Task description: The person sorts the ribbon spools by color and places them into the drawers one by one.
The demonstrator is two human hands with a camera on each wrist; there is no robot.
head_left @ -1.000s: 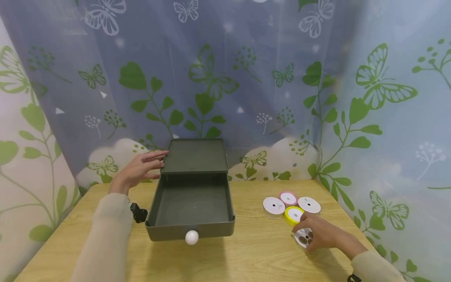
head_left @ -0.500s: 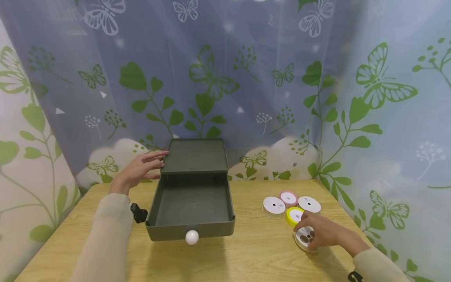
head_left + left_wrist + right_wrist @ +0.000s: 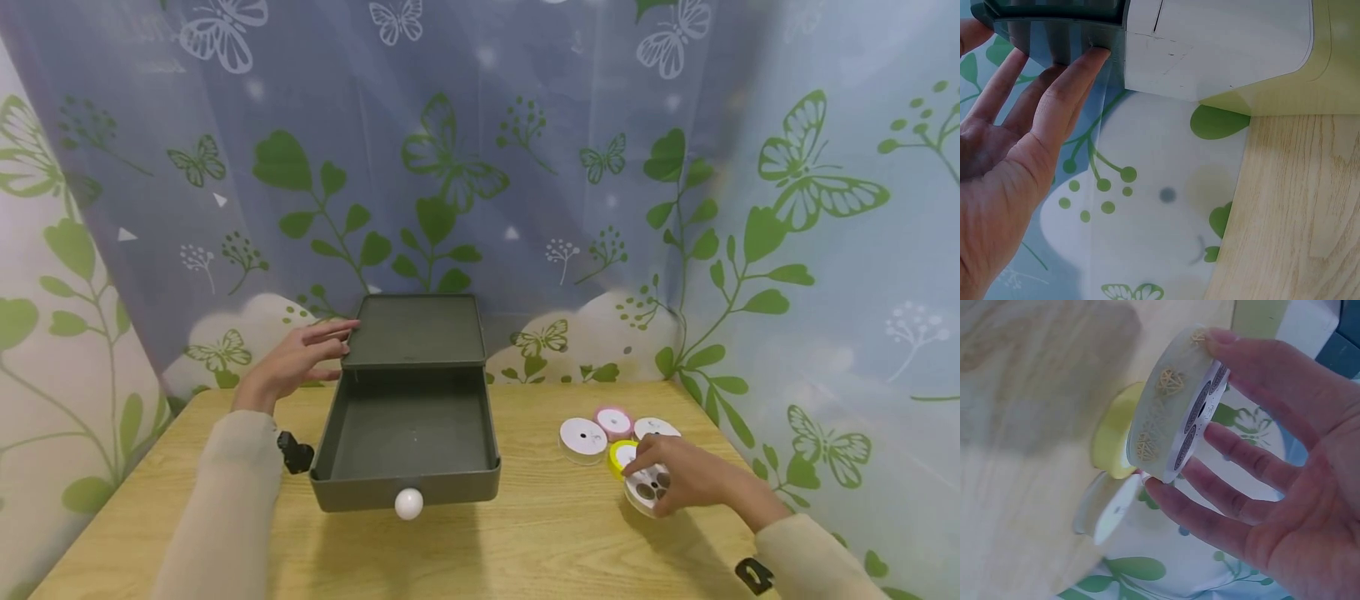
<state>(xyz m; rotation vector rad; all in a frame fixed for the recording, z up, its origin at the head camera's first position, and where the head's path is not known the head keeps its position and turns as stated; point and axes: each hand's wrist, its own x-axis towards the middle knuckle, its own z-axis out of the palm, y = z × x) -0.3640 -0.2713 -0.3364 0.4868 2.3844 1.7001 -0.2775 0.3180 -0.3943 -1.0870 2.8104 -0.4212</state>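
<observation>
My right hand pinches the rim of a spool of ribbon between thumb and fingers, just above the table. In the right wrist view the spool is tilted; its ribbon is pale with gold star-like shapes, its face white with dark ovals. Just behind it sits a yellow ribbon spool, partly covered by the hand. At the left, my left hand touches the side of a dark grey-green box with nearly straight fingers. The box's drawer, with a white round knob, stands pulled out, nothing inside.
A white spool, a pink spool and another white spool are grouped behind the yellow one on the wooden table. A patterned curtain hangs at the back and sides.
My right hand has risen slightly, lifting the gold-patterned ribbon spool off the table and now covering more of the yellow and right white spools. The left hand and box have not moved.
</observation>
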